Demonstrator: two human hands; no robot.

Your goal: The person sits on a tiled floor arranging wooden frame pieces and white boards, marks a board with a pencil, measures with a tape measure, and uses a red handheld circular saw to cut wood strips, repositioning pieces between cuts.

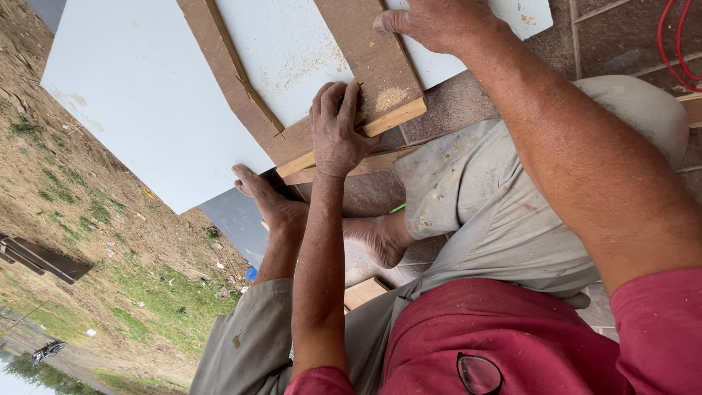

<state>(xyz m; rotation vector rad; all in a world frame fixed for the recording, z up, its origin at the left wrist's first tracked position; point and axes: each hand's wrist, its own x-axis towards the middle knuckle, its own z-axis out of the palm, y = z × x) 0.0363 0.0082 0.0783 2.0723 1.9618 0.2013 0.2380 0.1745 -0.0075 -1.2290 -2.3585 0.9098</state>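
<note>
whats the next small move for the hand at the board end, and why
Probably brush the sawdust pile off the wooden board: the left hand rests beside it at the board's end, while the right hand presses the board flat on the white panel.

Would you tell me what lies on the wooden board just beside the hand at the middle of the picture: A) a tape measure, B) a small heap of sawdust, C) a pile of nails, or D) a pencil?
B: a small heap of sawdust sits on the wooden board, right beside the left hand.
</note>
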